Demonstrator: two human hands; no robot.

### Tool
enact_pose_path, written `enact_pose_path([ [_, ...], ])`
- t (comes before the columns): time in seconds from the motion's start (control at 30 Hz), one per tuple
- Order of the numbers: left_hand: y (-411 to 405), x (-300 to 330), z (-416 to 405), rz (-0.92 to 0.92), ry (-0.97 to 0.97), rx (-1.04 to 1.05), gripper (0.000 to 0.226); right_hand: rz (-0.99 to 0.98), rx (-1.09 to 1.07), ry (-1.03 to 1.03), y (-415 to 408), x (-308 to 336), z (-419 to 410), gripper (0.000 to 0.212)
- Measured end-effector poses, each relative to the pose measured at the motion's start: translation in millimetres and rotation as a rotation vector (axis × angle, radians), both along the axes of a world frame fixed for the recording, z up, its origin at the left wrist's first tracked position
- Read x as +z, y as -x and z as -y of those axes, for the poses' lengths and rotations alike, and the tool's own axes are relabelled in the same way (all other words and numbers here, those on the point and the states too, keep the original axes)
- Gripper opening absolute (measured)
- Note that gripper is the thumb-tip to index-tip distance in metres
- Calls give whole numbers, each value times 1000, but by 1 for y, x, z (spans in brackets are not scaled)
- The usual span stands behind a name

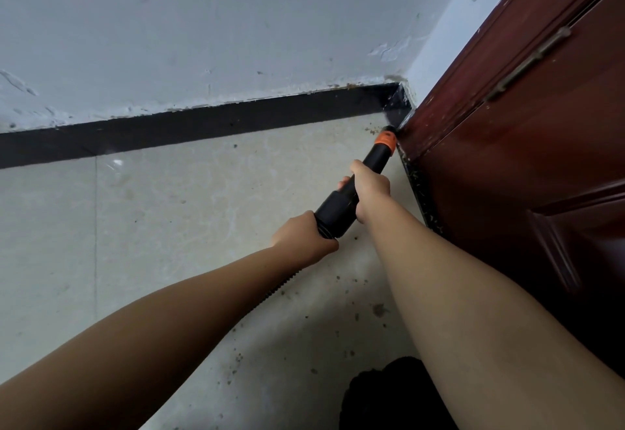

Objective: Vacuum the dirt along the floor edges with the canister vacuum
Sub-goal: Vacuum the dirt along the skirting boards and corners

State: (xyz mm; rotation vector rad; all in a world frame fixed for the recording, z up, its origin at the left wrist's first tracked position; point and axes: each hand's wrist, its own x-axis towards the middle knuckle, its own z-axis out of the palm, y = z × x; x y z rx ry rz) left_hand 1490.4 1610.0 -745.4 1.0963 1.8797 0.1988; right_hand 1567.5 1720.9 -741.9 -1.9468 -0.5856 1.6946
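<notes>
A black vacuum wand (338, 208) with an orange collar (385, 139) points into the floor corner where the black skirting (203, 123) meets the dark red door (507, 145). Its tip touches the corner. My right hand (370, 189) grips the wand at its middle. My left hand (304, 238) grips the lower end, where the ribbed black hose (280, 285) joins and runs back under my left forearm. Brown dirt specks (371, 130) lie by the tip, and more dirt (378, 309) is scattered on the tile between my arms.
A white, scuffed wall (236, 23) rises above the skirting. The door with a metal hinge (527, 64) closes off the right side, with a dirty black strip (419, 189) along its foot. Pale floor tiles (135, 226) spread to the left. A dark object (389, 395) sits at the bottom.
</notes>
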Motion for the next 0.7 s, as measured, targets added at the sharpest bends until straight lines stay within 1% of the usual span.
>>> enact_pose_path([
  [0.2, -4, 5, -19, -30, -18, 31, 29, -23, 84, 4, 2, 6, -24, 10],
  [0.4, -1, 9, -36, -37, -34, 10, 24, -43, 56, 3, 2, 6, -39, 10],
  [0.6, 6, 5, -19, -30, -13, 41, 26, -34, 94, -3, 14, 5, -25, 9],
  [0.7, 16, 4, -2, -40, 3, 77, 27, -51, 119, -6, 28, 4, -8, 12],
])
